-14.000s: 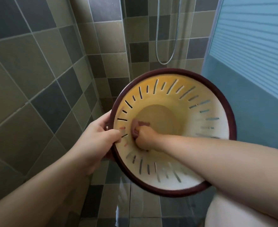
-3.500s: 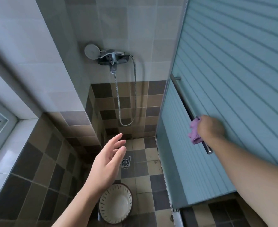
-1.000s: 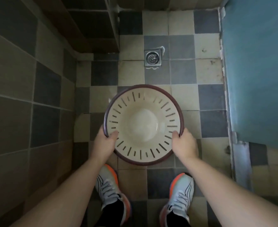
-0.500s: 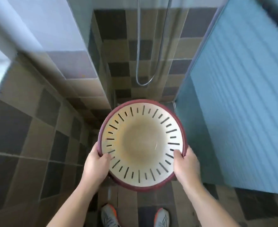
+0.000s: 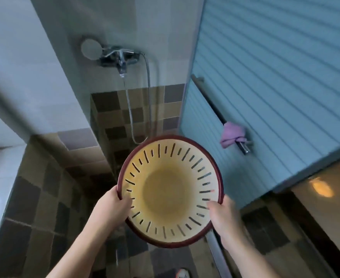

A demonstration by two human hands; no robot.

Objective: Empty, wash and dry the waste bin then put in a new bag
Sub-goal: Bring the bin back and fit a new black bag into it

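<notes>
Now the person is holding the bin (image 5: 170,191) up at chest level with its mouth facing the camera, so its pale inside and slotted wall are showing in full. That hold is probably for carrying it out of the shower and checking it is dry inside; no bag is in it yet. The left hand (image 5: 112,208) is gripping the dark red rim on the bin's lower left, thumb curled over into the bowl. The right hand (image 5: 222,214) is gripping the rim on the lower right the same way, its fingers (image 5: 212,206) clamped on the edge. With a grip on each side, the bin is sitting level and tipped only slightly away.

Above the bin, the shower tap (image 5: 121,58) and its hose (image 5: 130,109) are hanging on the tiled wall, well apart from the rim. To the bin's upper right, a purple cloth (image 5: 233,134) is draped over the handle bar (image 5: 211,103) of the blue door (image 5: 275,77), near the rim but not touching it. The door edge is standing close to the bin's right side, so that is the tight flank. To the bin's left, the tiled wall corner is leaving more room. Below the bin, the floor is mostly hidden, and a shoe tip (image 5: 183,273) is just showing.
</notes>
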